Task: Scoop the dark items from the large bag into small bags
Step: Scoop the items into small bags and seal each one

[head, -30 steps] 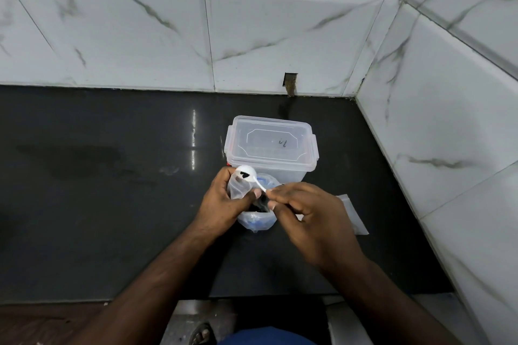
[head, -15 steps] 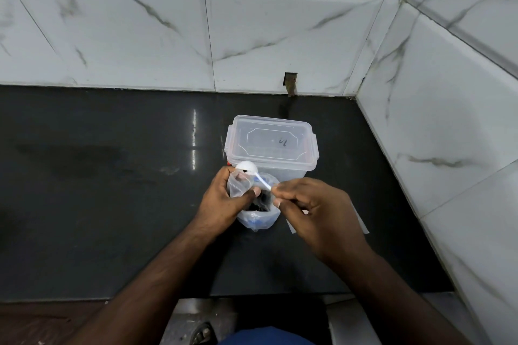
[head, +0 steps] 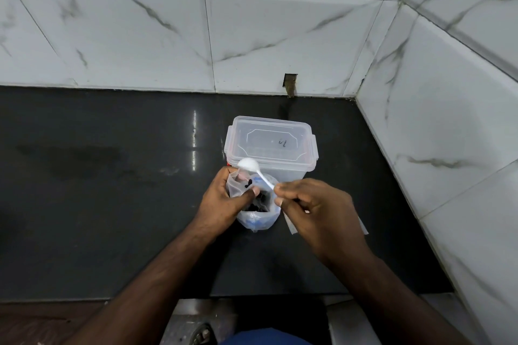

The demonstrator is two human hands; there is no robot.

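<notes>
A large clear bag (head: 256, 218) with blue print stands open on the black counter, dark items (head: 256, 204) visible inside. My left hand (head: 224, 202) grips a small clear bag (head: 238, 185) by its mouth, just left of the large bag; a few dark bits show inside it. My right hand (head: 314, 207) pinches the handle of a white plastic spoon (head: 249, 164). The spoon's bowl is turned over above the small bag's opening and looks empty.
A clear lidded plastic container (head: 270, 143) stands right behind the bags. Flat clear small bags (head: 290, 225) lie on the black counter (head: 112, 190) under my right hand. Tiled walls close the back and right side. The counter's front edge runs below my forearms.
The spoon's bowl has turned over above the small bag, and the dark bit on it is gone. My right hand has shifted slightly right and back.
</notes>
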